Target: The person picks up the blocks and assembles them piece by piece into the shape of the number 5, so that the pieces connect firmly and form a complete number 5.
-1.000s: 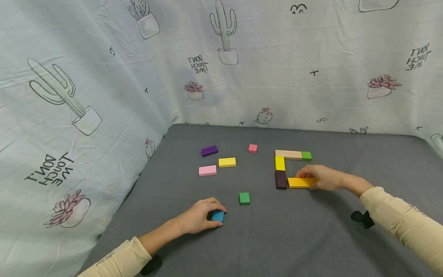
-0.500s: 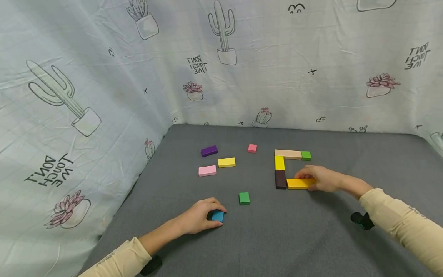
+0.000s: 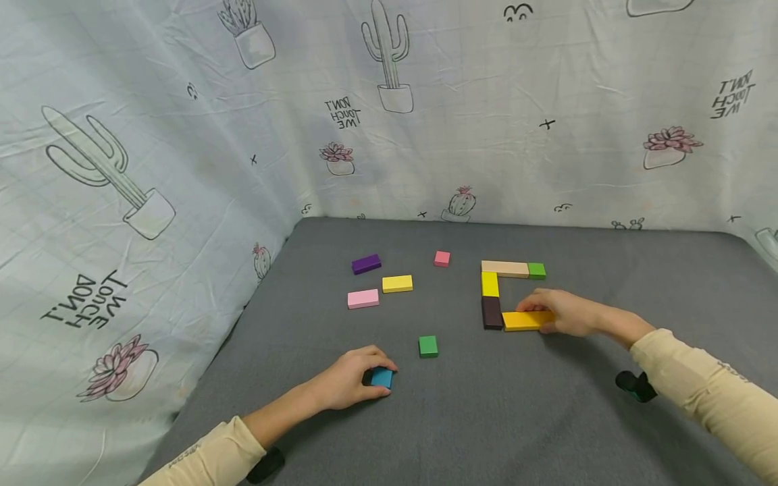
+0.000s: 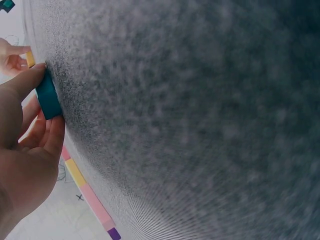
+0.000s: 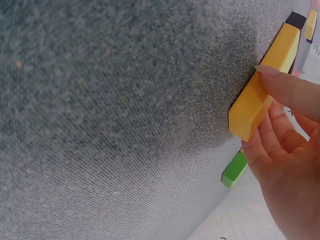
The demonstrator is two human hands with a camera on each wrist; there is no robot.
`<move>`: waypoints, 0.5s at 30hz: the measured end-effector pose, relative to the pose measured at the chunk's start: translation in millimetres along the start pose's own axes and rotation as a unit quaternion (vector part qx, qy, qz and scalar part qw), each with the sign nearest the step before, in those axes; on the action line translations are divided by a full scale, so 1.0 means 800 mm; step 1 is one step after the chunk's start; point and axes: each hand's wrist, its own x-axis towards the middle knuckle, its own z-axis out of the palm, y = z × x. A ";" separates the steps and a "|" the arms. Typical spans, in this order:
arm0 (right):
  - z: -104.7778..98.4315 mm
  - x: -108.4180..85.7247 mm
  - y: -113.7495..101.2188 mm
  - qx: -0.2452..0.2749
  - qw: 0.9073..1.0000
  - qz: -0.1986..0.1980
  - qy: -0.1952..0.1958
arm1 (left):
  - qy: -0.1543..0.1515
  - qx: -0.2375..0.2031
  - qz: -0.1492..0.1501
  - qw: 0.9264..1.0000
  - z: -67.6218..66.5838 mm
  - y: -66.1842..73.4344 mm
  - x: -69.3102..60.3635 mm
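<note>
My left hand [image 3: 348, 379] pinches a blue block [image 3: 381, 378] between thumb and fingers on the grey cloth; the left wrist view shows the same blue block [image 4: 48, 97] from the side. Over on the right, my right hand [image 3: 568, 312] grips the right part of a long orange-yellow block [image 3: 519, 321]. Its left end meets the lower end of a dark brown block [image 3: 492, 313]. Above the brown one lies a yellow block [image 3: 489, 284], then a beige block [image 3: 506, 269] with a light green block [image 3: 537, 271] at its right end. In the right wrist view the thumb lies across the orange-yellow block [image 5: 270, 90].
Loose on the grey cloth [image 3: 462, 418] lie a green block [image 3: 428, 347], a pink block [image 3: 363, 299], another yellow block [image 3: 398, 283], a purple block [image 3: 366, 264] and a small coral-red block [image 3: 442, 258]. A white curtain [image 3: 486, 135] with cactus prints hangs behind and at the left.
My right hand has slid the orange-yellow block slightly left, closing the narrow gap to the dark brown block. The left hand and its blue block have stayed in place.
</note>
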 end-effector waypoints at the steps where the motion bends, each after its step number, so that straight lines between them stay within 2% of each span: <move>1: 0.000 0.000 0.000 -0.001 1.000 -0.005 0.001 | 0.000 0.000 0.000 1.000 0.000 0.000 0.000; 11: 0.002 0.001 -0.001 -0.002 1.000 0.004 0.001 | 0.002 0.002 0.001 1.000 0.000 0.001 -0.001; 15: 0.001 0.001 -0.001 0.000 1.000 -0.006 0.002 | 0.001 0.000 0.002 1.000 -0.001 0.000 -0.001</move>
